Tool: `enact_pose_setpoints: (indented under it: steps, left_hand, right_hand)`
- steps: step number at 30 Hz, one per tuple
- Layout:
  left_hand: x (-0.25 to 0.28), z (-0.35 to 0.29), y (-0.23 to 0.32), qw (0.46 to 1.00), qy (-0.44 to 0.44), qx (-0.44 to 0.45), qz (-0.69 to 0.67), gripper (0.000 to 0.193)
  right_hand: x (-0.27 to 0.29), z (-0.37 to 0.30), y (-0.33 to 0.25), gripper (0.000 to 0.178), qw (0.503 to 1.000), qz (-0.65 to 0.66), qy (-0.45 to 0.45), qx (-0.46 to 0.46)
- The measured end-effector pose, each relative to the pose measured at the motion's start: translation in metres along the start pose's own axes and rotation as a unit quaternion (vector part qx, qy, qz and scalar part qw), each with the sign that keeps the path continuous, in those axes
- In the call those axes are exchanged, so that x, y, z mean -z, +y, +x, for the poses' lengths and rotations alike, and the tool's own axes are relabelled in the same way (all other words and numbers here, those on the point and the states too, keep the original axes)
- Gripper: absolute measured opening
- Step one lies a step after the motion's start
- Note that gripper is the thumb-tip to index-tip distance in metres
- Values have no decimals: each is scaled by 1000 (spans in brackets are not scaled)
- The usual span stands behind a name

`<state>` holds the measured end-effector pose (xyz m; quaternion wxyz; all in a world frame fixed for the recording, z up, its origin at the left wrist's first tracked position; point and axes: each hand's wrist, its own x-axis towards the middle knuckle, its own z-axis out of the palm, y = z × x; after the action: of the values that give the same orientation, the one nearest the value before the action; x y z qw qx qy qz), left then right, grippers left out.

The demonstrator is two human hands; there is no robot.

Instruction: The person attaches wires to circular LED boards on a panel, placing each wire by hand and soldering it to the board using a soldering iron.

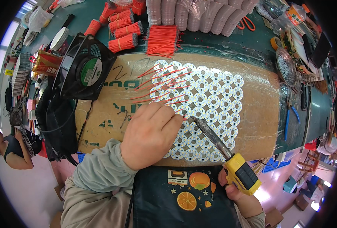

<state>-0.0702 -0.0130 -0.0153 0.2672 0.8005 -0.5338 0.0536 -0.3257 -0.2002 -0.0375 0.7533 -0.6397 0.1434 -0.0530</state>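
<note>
A grid of round white LED ring boards (200, 105) lies in the middle of the cardboard-topped bench. Thin red wires (147, 84) stick out leftward from the rings in the upper left columns. My left hand (151, 131) is closed in a pinch over the left side of the grid, a short bit of red wire showing at its fingertips. My right hand (233, 189) grips the yellow and black handle of a soldering iron (241, 174). Its dark tip points up and left, close to a ring beside my left fingertips. My left palm hides some boards.
A black fan (85, 68) stands left of the grid. Red wire bundles (161, 40) and stacks of grey discs (199, 17) are at the back. On the right are a metal bowl (286, 68) and blue-handled pliers (292, 116). Another person (14, 146) sits far left.
</note>
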Motion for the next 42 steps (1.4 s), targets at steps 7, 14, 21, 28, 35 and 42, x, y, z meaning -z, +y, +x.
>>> enact_pose_setpoints:
  steps: [7,14,21,28,35,42]
  left_hand:
    - [13,-8,10,1000,4,8,-12,30]
    - [6,-15,8,999,0,21,-25,32]
    - [4,-17,6,999,-8,28,-33,31]
    - [3,-16,7,999,-7,25,-27,31]
    - [2,-16,6,1000,-15,5,-9,28]
    - [2,-15,7,1000,-17,7,-7,29]
  right_hand:
    - [6,0,-3,34,992,-94,-79,10]
    - [4,7,-3,35,986,-135,-90,38]
    - [4,5,-6,41,972,-212,-104,-2]
    - [1,5,-3,42,971,-227,-66,34]
    - [0,3,-3,40,973,-219,-67,4]
    - [0,4,-5,42,973,-219,-76,-2]
